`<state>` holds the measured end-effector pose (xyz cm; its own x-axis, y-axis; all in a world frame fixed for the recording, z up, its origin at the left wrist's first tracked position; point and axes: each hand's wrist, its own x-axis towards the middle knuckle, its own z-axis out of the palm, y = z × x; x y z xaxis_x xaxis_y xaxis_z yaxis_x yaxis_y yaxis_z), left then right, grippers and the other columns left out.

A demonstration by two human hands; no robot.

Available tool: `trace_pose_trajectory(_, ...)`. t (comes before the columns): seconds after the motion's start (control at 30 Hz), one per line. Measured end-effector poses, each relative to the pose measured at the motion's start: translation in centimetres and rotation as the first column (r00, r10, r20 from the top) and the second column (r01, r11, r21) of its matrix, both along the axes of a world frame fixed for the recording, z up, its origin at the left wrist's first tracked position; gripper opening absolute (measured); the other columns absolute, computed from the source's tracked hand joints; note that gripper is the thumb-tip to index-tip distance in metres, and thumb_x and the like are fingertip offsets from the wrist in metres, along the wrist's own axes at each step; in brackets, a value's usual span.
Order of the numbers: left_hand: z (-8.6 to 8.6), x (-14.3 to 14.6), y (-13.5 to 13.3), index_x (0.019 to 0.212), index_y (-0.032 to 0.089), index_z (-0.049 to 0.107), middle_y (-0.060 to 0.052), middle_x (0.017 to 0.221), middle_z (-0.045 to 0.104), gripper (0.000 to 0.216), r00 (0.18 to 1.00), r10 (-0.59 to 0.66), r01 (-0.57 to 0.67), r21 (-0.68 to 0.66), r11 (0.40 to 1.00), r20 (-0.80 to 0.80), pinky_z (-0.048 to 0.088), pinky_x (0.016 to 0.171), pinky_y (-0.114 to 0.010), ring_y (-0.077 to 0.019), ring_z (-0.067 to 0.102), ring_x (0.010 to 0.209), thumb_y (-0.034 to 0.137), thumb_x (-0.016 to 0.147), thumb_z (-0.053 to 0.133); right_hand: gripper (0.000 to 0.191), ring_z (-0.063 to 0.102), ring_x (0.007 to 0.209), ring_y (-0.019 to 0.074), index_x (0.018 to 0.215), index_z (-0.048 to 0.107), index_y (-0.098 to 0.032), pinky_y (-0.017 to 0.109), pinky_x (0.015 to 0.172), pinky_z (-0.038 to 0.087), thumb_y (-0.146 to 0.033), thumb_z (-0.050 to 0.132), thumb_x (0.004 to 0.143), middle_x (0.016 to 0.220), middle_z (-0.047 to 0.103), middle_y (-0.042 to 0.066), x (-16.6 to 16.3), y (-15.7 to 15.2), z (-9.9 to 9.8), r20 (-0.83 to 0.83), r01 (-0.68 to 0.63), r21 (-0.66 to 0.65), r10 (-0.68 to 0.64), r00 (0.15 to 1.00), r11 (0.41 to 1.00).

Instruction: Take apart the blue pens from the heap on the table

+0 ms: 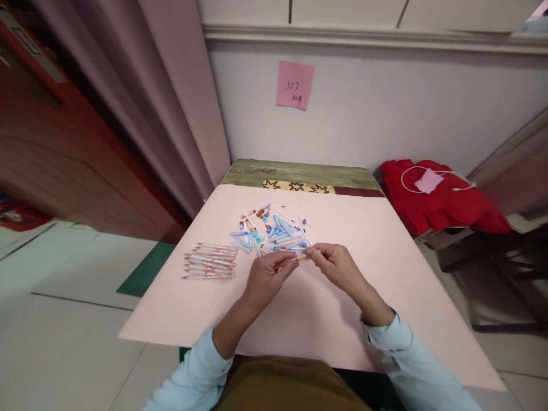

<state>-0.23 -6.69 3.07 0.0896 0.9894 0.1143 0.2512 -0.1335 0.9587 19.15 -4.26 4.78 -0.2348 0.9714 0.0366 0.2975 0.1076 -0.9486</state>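
My left hand [269, 275] and my right hand [336, 264] meet over the middle of the table. Between their fingertips is a small peach-coloured pen barrel [302, 257], pinched from both sides. A thin white pen refill [303, 231] reaches up from my right fingertips; whether those fingers grip it I cannot tell. Just beyond my hands lies a loose heap of pen parts: blue and purple barrels [285, 225], brown and orange pieces [261, 213], small caps and refills. Left of my left hand, several whole pens [210, 262] lie side by side in a row, tips pointing left.
A pale pink sheet [171, 311] covers the table, with a green patterned strip [299, 171] showing at the back. A pink note [295, 85] is on the wall. Red cloth with a white cable [445, 200] sits at right. A wooden door [85, 154] stands left.
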Motion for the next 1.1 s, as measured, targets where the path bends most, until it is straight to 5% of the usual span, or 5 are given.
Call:
trace_pose_trajectory(0.17,-1.1,-0.1,4.5,0.096,0.018,0.073,0.000,0.068,0.067,0.033,0.993,0.091,-0.084,-0.093,0.992,0.071,0.047,0.045,-0.024,-0.0143,0.058,0.051,0.045,0.078,0.066,0.047,0.057,0.067,0.0131,0.112,0.070,-0.021,0.025,0.059,0.048,-0.044,0.078,0.071,0.092,0.068,0.003,-1.7,3.5,-1.7,-0.454,0.004,-0.095,-0.046,0.890,0.996)
trace_pose_trajectory(0.3,-1.9,0.4,8.3,0.086,0.016,0.074,-0.001,0.076,0.070,0.025,0.983,0.174,-0.180,0.111,0.977,0.065,0.050,0.063,-0.024,-0.0153,0.063,0.069,0.039,0.077,0.068,0.053,0.058,0.071,0.0119,0.117,0.067,-0.023,0.024,0.063,0.049,-0.042,0.079,0.069,0.100,0.067,0.003,-3.6,6.7,-2.9,-0.627,0.100,-0.124,-0.156,0.764,0.987)
trace_pose_trajectory(0.8,-4.9,0.7,10.0,0.096,0.019,0.071,-0.005,0.088,0.075,0.024,0.990,0.105,-0.114,0.097,0.989,0.093,0.055,0.077,-0.030,-0.0200,0.071,0.083,0.038,0.081,0.067,0.030,0.049,0.056,0.0115,0.080,0.064,-0.019,0.025,0.058,0.043,-0.046,0.075,0.072,0.062,0.057,-0.004,-5.6,9.1,-6.4,-0.557,0.376,-0.106,-0.368,0.745,0.921)
trace_pose_trajectory(0.97,-4.5,0.7,9.7,0.090,0.020,0.071,-0.002,0.084,0.074,0.022,0.983,0.099,-0.106,0.038,0.994,0.154,0.056,0.072,-0.028,-0.0188,0.070,0.079,0.040,0.081,0.067,0.048,0.053,0.063,0.0119,0.113,0.065,-0.021,0.025,0.059,0.045,-0.046,0.075,0.073,0.094,0.067,0.003,-5.0,8.7,-5.8,-0.591,0.204,-0.138,-0.246,0.768,0.969)
trace_pose_trajectory(1.1,-4.2,0.6,9.5,0.088,0.020,0.071,-0.001,0.081,0.074,0.020,0.987,0.119,-0.128,0.080,0.989,0.107,0.054,0.071,-0.026,-0.0169,0.068,0.075,0.038,0.080,0.067,0.033,0.048,0.057,0.0104,0.096,0.072,-0.019,0.024,0.056,0.041,-0.044,0.074,0.074,0.076,0.065,0.001,-4.8,8.6,-6.0,-0.578,0.140,-0.150,-0.202,0.791,0.979)
